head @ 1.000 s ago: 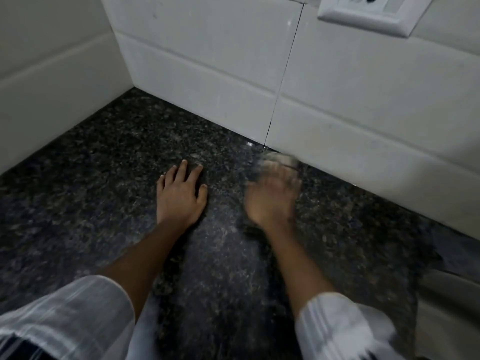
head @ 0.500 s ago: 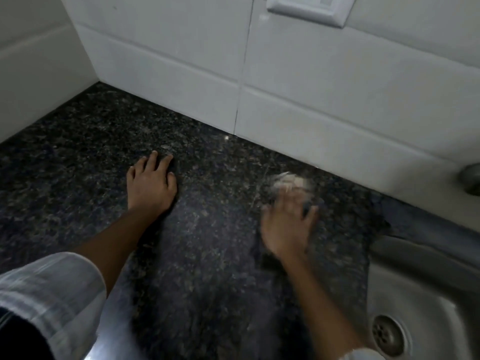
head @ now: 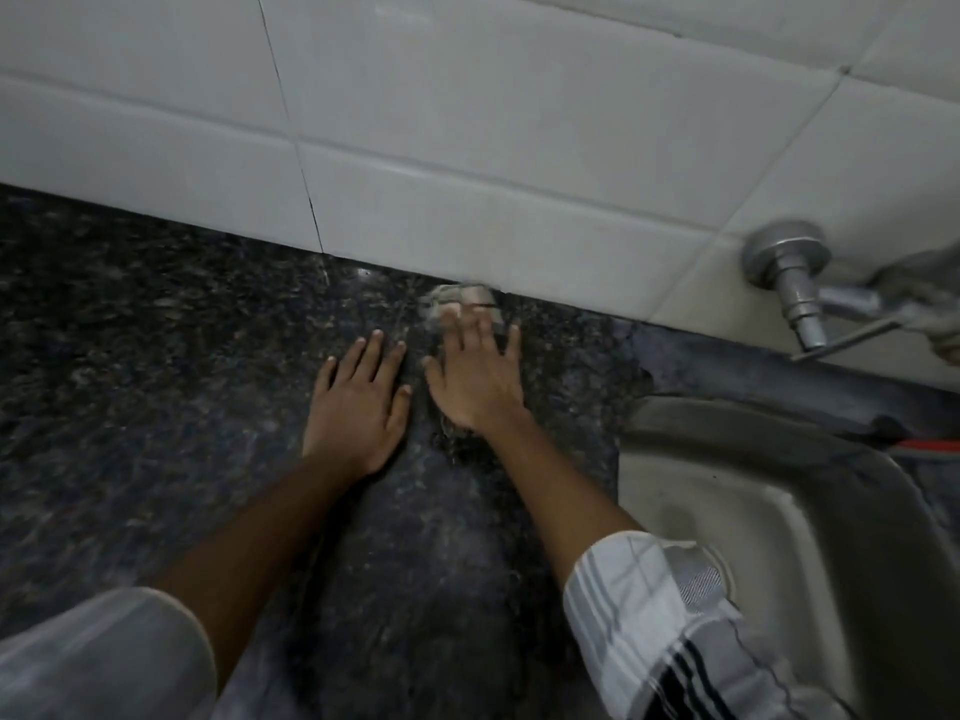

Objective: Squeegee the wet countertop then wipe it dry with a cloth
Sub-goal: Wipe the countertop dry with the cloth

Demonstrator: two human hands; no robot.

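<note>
The dark speckled granite countertop (head: 156, 330) fills the lower left of the head view. My left hand (head: 358, 402) lies flat on it, fingers apart, holding nothing. Just to its right, my right hand (head: 478, 376) presses flat on a pale, blurred cloth (head: 460, 296). Only the cloth's far edge shows past my fingertips, close to the foot of the wall. The granite under and below my right hand looks streaked. No squeegee is in view.
White wall tiles (head: 467, 148) rise along the far edge of the counter. A steel sink (head: 779, 537) sits at the right, its rim next to my right forearm. A metal tap (head: 800, 293) juts from the wall above it. Something red (head: 930, 445) shows behind the sink.
My right hand has slid the cloth left and toward the wall, ending beside my left hand. The view has swung right, so the tap has come into sight and the socket has left.
</note>
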